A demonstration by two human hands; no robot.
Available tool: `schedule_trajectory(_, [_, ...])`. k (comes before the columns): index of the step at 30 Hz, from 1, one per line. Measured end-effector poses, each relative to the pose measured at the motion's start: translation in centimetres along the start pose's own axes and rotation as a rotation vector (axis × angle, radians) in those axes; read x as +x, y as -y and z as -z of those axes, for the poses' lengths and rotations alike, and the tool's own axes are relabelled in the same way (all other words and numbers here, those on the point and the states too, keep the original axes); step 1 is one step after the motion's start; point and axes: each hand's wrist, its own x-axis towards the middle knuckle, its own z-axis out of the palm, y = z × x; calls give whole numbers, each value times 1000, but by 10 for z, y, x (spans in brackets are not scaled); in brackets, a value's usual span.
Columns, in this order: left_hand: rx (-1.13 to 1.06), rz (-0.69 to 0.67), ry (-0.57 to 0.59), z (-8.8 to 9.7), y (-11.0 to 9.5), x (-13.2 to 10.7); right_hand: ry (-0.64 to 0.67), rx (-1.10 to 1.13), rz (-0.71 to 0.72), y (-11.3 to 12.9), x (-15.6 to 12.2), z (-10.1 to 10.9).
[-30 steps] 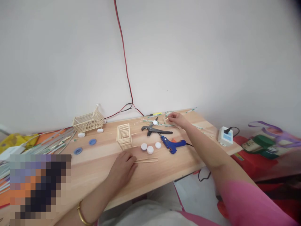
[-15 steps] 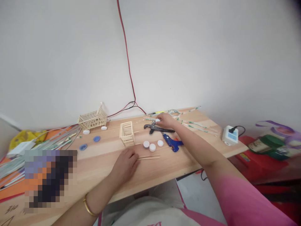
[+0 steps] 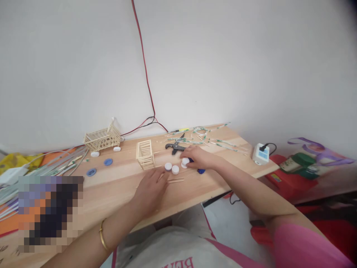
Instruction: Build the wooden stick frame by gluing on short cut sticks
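Big pale wall closes off the far side, so no room to push past the wooden table that way; the near edge drops off not far from both wrists. Left hand is palm down near the middle, fingers pretty flat, can't tell if it's got anything under it. Right hand reaches in from the right, fingers curled in. Far left sits a stick cart, then a smaller stick frame just beyond the left hand. Black cutter is tight against the right hand's far side, and the blue glue gun is mostly hidden below it. Thin sticks poke out right of the left fingers. Two white caps lie between the hands, and another, the gripped cap, is right at the right fingertips, thumb and fingers closed round it.
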Motion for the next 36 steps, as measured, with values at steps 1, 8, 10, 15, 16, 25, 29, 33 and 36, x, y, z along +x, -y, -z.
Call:
schedule_trajectory(1, [-35,36,20,1,-4,9,42,-30,-32,2,-1,-5])
schedule_trajectory(8, [-62,168,322,-17,-5,63,92,-87,-70,-1,4,-21])
schedule_trajectory(10, [-43,166,397,-23,-1,71,71,-82,-74,0,4,-19])
schedule_trajectory(15, [-40,101,454,-32,3,80,-22,-29,-75,-1,-1,-11])
schedule_trajectory(16, [-38,92,453,-32,2,80,-53,-2,-65,-2,-2,-10])
schedule_trajectory(25, [-129,47,270,30,-8,44,-295,193,17,8,0,4])
schedule_trajectory(29, [-168,149,210,58,6,19,-333,218,66,25,16,17])
schedule_trajectory(33, [-182,250,164,63,26,-9,-299,250,79,42,26,27])
schedule_trajectory(36, [-224,329,155,61,38,-31,-162,309,112,59,18,24])
